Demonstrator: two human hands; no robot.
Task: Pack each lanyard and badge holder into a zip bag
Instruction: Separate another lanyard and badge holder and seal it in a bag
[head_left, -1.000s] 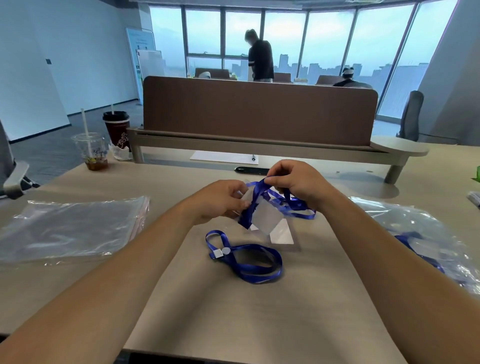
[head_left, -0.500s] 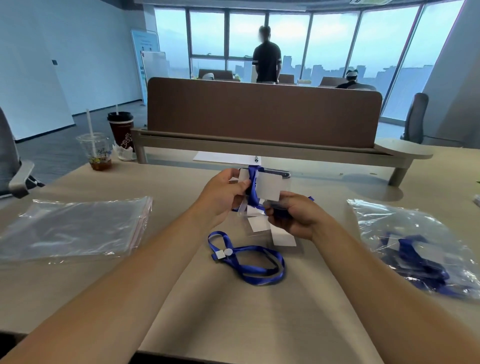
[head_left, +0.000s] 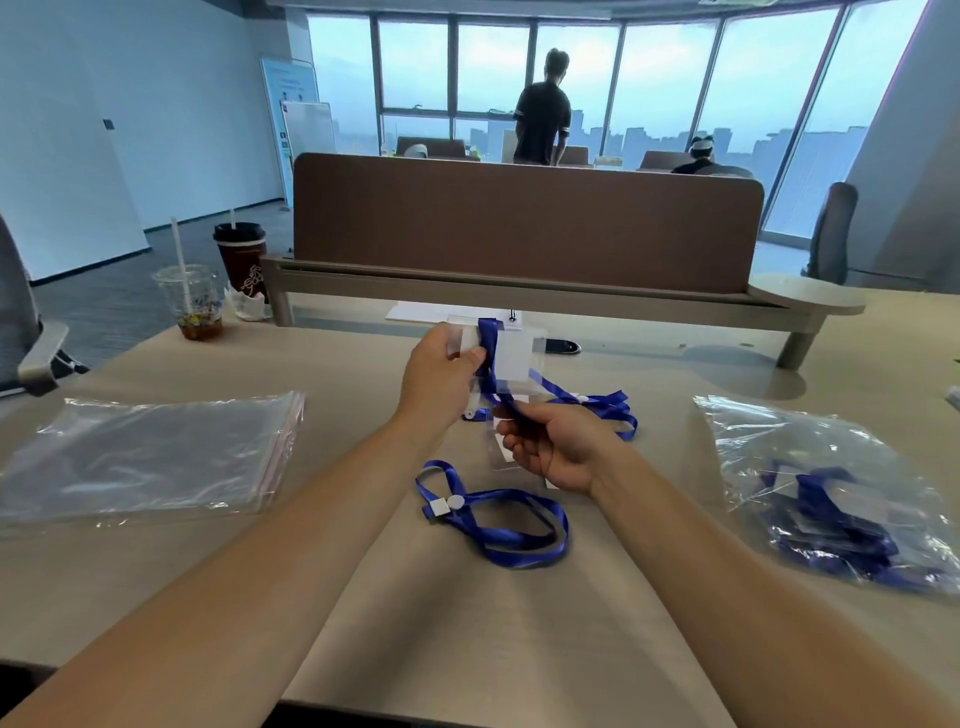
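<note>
Working over the pale, smooth desk, you have bare room between the flat stack of clear zip bags at left and the crinkled filled bag at right. A glossy blue lanyard lies looped between your forearms. Your left hand pinches the clear badge holder upright above the desk; your right hand, fingers curled, grips its trailing blue ribbon just below

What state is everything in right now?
left hand, pinching the badge holder's edge.
right hand, gripping the held lanyard.
badge holder, held above the desk, held lanyard draped over it.
held lanyard, tail trailing on the desk.
spare lanyard, loose on the desk, unbagged.
zip bags, stacked flat, empty.
big bag, crumpled, blue lanyards inside.
</note>
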